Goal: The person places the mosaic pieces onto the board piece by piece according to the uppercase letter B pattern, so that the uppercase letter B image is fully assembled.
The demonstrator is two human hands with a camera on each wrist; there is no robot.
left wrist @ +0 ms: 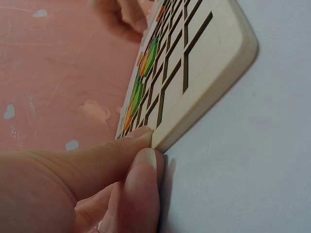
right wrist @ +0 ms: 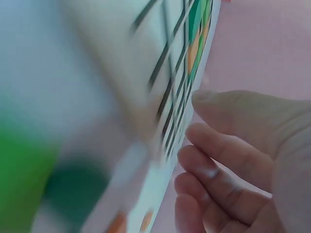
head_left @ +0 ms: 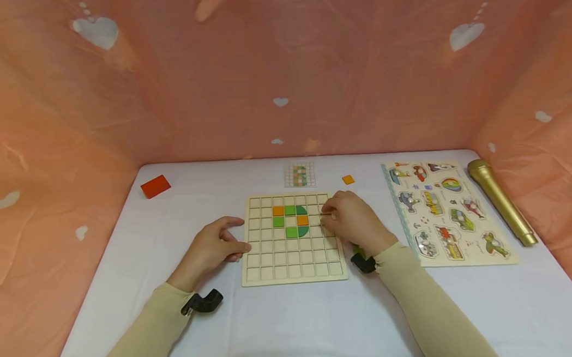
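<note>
A pale wooden grid board (head_left: 293, 259) lies on the white table, with several orange, light green and dark green tiles (head_left: 291, 232) in its upper middle cells. At its left edge my left hand (head_left: 210, 249) pinches the rim, the thumb on top and a fingertip against the side, as the left wrist view shows. Over the board's right side hovers my right hand (head_left: 354, 218), fingers loosely bent; no piece is visible between thumb and fingers in the right wrist view (right wrist: 233, 160). Green pieces (head_left: 358, 250) lie partly hidden under the right wrist.
Behind the board lie a small printed pattern card (head_left: 289, 168) and an orange tile (head_left: 348, 179). A red rectangular piece (head_left: 156, 186) is at the far left. To the right are a picture puzzle board (head_left: 416, 225) and a gold microphone (head_left: 501, 201).
</note>
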